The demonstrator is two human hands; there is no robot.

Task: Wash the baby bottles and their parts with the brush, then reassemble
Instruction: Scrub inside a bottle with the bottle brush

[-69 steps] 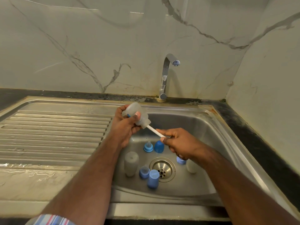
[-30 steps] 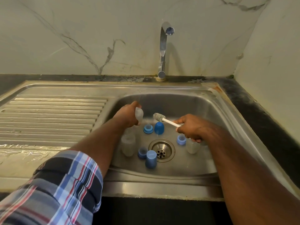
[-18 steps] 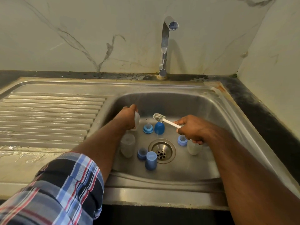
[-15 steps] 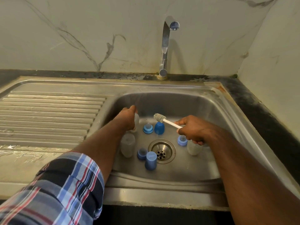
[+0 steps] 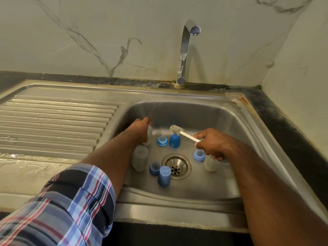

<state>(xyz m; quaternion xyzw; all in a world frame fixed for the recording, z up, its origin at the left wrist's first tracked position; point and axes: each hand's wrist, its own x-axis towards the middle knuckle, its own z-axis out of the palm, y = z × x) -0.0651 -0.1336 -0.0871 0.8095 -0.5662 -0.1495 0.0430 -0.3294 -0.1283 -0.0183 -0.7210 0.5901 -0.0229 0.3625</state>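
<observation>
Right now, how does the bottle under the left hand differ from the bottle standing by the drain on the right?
The left hand grips the held bottle, which hides most of it; the right-side bottle stands free, partly behind the right hand. The held bottle is near the sink's back left; the other sits right of the drain. Both are cloudy, translucent and uncapped.
</observation>
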